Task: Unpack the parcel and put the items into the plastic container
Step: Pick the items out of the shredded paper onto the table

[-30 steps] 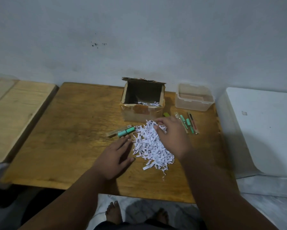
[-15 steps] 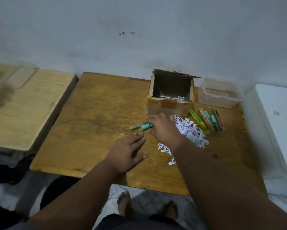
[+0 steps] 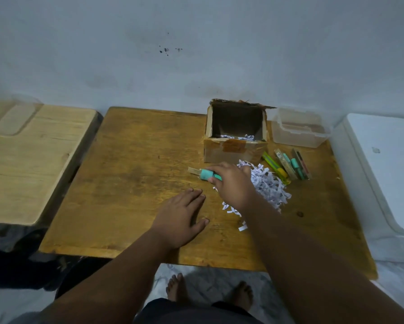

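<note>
An open cardboard parcel (image 3: 233, 152) stands at the back of the wooden table (image 3: 130, 183), a few paper shreds inside. To its right sits an empty clear plastic container (image 3: 299, 134). My right hand (image 3: 233, 185) pinches a teal item (image 3: 205, 175) lying on a tan packet (image 3: 194, 170) in front of the parcel. A heap of shredded paper (image 3: 268, 185) lies just right of that hand. Several packaged pens, green, yellow and teal (image 3: 287, 163), lie in a row beside the heap. My left hand (image 3: 180, 218) rests flat on the table, fingers straight.
A lighter wooden table (image 3: 28, 160) adjoins on the left, with a gap between. A white appliance top (image 3: 388, 164) stands at the right. The wall runs close behind the parcel. My bare feet (image 3: 208, 291) show below the table's front edge.
My right hand left the shredded paper, moved left and took hold of the teal item. The left hand stayed flat. The camera view shifted left.
</note>
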